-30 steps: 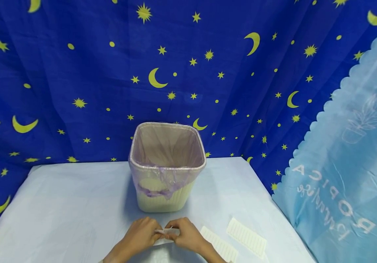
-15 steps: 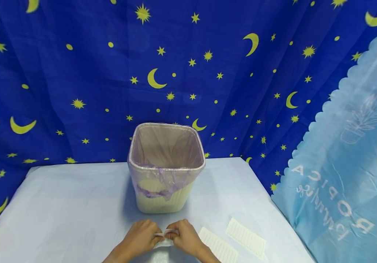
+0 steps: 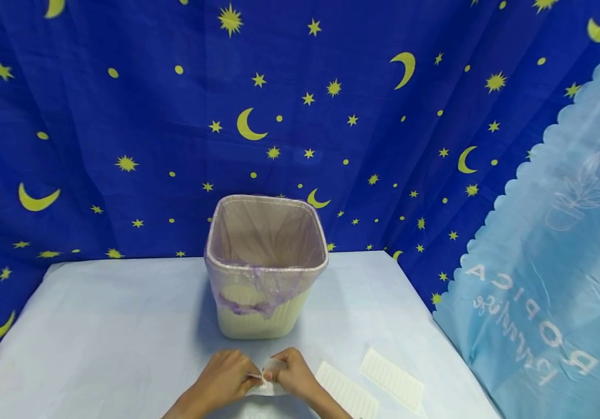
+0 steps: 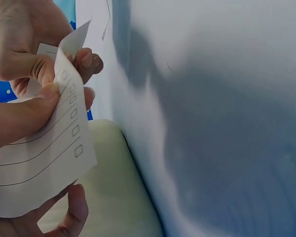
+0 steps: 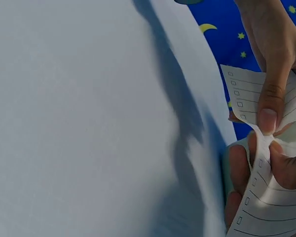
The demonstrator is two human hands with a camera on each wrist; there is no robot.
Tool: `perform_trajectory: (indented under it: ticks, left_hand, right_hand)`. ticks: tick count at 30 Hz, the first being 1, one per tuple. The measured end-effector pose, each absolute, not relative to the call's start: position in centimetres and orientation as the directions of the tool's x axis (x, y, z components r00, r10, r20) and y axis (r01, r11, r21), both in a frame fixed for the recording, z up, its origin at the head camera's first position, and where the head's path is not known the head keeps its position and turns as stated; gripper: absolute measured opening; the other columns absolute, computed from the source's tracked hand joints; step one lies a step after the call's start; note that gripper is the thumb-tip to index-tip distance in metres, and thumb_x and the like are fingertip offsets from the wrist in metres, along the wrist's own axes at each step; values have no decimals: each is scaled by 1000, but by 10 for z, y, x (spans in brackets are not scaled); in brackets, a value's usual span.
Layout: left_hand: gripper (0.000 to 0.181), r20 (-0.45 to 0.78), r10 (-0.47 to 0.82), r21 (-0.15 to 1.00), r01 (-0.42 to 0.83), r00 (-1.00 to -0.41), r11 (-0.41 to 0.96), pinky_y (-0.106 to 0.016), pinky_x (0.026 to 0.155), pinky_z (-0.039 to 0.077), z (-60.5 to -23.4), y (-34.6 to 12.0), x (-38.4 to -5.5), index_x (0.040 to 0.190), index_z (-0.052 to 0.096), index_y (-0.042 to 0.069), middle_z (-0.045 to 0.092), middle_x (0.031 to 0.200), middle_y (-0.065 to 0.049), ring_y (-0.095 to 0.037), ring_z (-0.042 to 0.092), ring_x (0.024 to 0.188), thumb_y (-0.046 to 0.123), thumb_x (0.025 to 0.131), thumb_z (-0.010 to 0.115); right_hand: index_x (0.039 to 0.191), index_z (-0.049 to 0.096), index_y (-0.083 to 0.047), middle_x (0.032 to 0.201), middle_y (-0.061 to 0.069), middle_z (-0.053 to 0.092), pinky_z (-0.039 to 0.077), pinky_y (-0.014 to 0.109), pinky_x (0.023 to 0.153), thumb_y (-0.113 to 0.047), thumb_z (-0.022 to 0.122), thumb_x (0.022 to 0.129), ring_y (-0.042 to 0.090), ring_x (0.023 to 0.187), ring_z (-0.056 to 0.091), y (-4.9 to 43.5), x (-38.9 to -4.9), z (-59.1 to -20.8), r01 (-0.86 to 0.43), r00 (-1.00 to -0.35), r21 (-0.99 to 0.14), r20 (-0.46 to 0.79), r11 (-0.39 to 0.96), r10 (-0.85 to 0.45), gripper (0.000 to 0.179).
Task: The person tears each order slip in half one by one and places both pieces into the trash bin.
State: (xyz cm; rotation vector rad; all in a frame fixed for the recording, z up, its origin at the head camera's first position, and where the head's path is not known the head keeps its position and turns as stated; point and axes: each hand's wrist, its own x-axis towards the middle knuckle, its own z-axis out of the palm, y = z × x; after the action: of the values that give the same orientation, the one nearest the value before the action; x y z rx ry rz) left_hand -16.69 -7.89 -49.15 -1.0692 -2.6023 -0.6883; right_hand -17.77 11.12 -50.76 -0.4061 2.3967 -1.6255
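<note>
A white lined checklist sheet (image 4: 54,143) with small printed checkboxes is held between both hands, low in front of the bin. My left hand (image 3: 224,375) pinches one part of it, thumb on the printed face, in the left wrist view. Close beside it, my right hand (image 3: 295,375) pinches the other part. The thumbs nearly meet, and the paper (image 5: 266,197) bends sharply between them, its two parts twisted to different angles. Behind the hands stands a cream bin (image 3: 258,323) lined with a thin purple bag (image 3: 273,285).
Two more lined sheets lie to the right of the hands, a nearer sheet (image 3: 349,391) and a farther sheet (image 3: 392,379). All stands on a white-covered table (image 3: 121,331). Behind hangs a blue star-and-moon curtain (image 3: 148,116), with a light blue cloth (image 3: 556,244) at the right.
My right hand has turned slightly, tilting its part of the sheet against the left part. Both hands stay in nearly the same place; the bin and loose sheets are unmoved.
</note>
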Motion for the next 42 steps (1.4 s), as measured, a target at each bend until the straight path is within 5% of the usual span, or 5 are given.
perform_trajectory:
  ticks: [5, 11, 16, 27, 42]
  left_hand:
    - [6, 376, 573, 350, 684, -728, 640, -18, 48, 35, -493, -78, -167, 72, 77, 31, 54, 57, 21, 7, 36, 52, 27, 76, 78]
    - [23, 156, 525, 495, 526, -837, 691, -27, 60, 49, -497, -84, -163, 86, 76, 16, 71, 83, 8, -8, 62, 70, 33, 73, 83]
    - [25, 92, 487, 509, 461, -869, 727, -30, 56, 45, -503, -88, -162, 80, 74, 15, 65, 76, 10, -9, 58, 66, 36, 69, 84]
    - [10, 172, 520, 514, 526, -837, 677, -25, 51, 43, -498, -88, -166, 76, 78, 25, 68, 72, 14, -1, 56, 61, 34, 72, 83]
    - [7, 210, 530, 445, 563, -822, 696, -25, 51, 43, -501, -86, -166, 74, 78, 28, 68, 71, 15, -3, 57, 63, 28, 71, 84]
  right_hand:
    - [73, 69, 10, 55, -5, 53, 35, 17, 49, 5, 67, 67, 3, 50, 43, 110, -178, -509, -35, -946, -937, -82, 348, -314, 8]
    - [73, 72, 1, 66, 7, 68, 42, 16, 55, 4, 71, 77, -3, 56, 46, 111, -174, -513, -219, -885, -888, 7, 405, -465, 5]
    - [85, 76, -4, 78, -3, 74, 48, 16, 68, 3, 69, 80, -7, 66, 53, 108, -169, -505, -356, -829, -793, 24, 495, -558, 11]
    - [89, 77, -14, 81, -9, 74, 46, 13, 61, -7, 77, 77, -6, 64, 56, 101, -162, -487, -476, -847, -506, 43, 719, -530, 15]
    - [79, 77, -13, 71, -8, 72, 42, 5, 56, 5, 71, 77, -15, 55, 46, 101, -165, -498, -524, -827, -561, 152, 642, -542, 19]
